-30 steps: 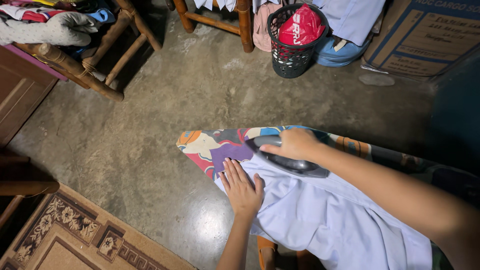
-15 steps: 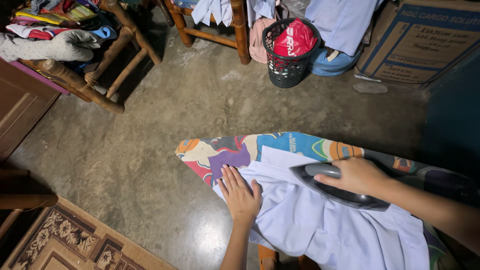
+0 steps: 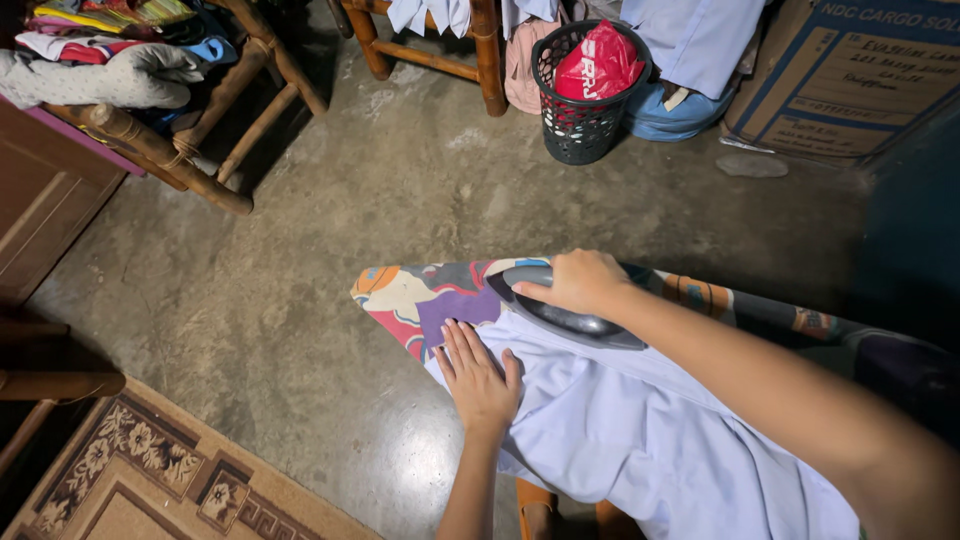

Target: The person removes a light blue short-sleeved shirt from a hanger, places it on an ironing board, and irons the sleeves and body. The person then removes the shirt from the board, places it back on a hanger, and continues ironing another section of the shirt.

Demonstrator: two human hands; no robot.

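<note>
From the head camera I look down at my two hands over the ironing board (image 3: 400, 295), which has a colourful cartoon cover and points its narrow end to the left. On the board lies a pale blue shirt (image 3: 640, 430), and it covers most of the board on my side and hangs a little over the near edge.

My right hand (image 3: 580, 282) is at the far edge of the shirt, near the narrow end of the board. Its grip is closed around the handle of a dark grey iron (image 3: 575, 322), and the flat sole of the iron rests on the cloth. The nose of the iron points to the left.

My left hand (image 3: 478, 375) lies flat on the shirt, palm down, just beside the iron and nearer to me. Its grip is spread, the fingers are stretched out and a little apart, and it pinches nothing; it only presses on the cloth at the left border of the shirt.

Under the board is a grey concrete floor (image 3: 300, 260). At the bottom left lies a patterned rug (image 3: 150, 480). Far from me stand a black laundry basket (image 3: 585, 120) with a red bag inside, a cardboard box (image 3: 850, 80) and a wooden chair (image 3: 180, 140) loaded with folded clothes.
</note>
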